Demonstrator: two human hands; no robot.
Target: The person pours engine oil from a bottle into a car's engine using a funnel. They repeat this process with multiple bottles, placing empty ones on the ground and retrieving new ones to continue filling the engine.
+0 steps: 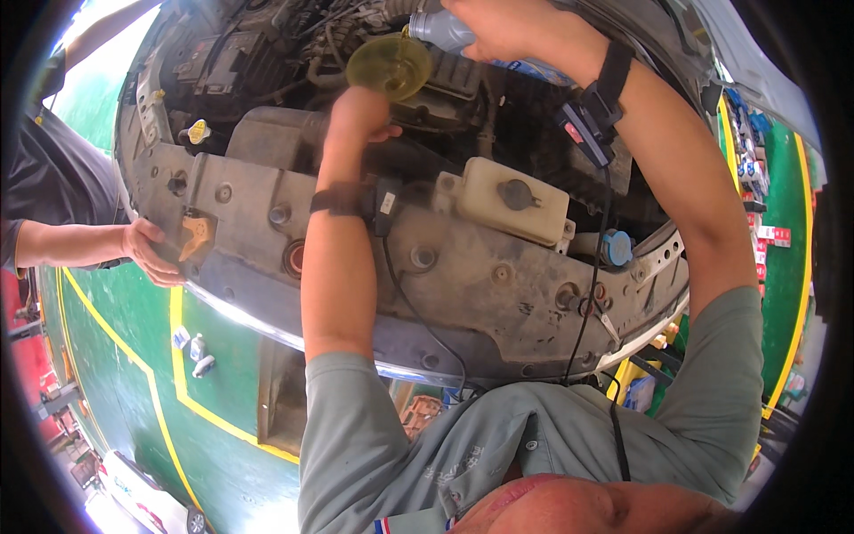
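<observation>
My left hand (360, 111) reaches into the open engine bay and holds the stem of a yellow translucent funnel (389, 65) standing on the engine. Just right of it, at the top edge, my right hand (503, 27) grips a grey bottle (440, 28). The bottle is tipped, with its mouth at the funnel's rim. Both wrists wear black bands with small devices and cables. Whether liquid is flowing, I cannot tell.
A cream reservoir tank (511, 200) with a dark cap sits on the dusty front panel (463, 276), with a blue cap (616, 246) to its right and a yellow cap (197, 132) at left. Another person's hand (151, 252) rests on the panel's left end. Below lies green floor (116, 356) with yellow lines.
</observation>
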